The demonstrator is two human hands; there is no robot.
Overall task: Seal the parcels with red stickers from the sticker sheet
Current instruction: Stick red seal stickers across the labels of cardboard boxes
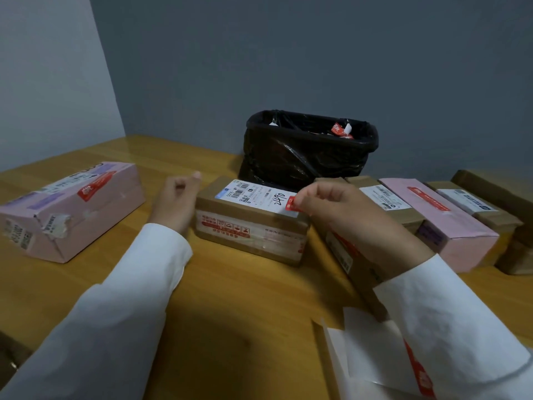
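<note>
A wooden table [219,319] is filling the lower half of the view, its yellow-brown top catching a soft sheen near the far corner. A dark grey-blue wall [317,59] is rising behind it, meeting a paler grey wall [43,82] on the left. Dim, even light is falling across the room.

A black-lined bin [310,151] (scraps inside) stands on the wooden table [230,313] against the grey wall [288,53].
</note>
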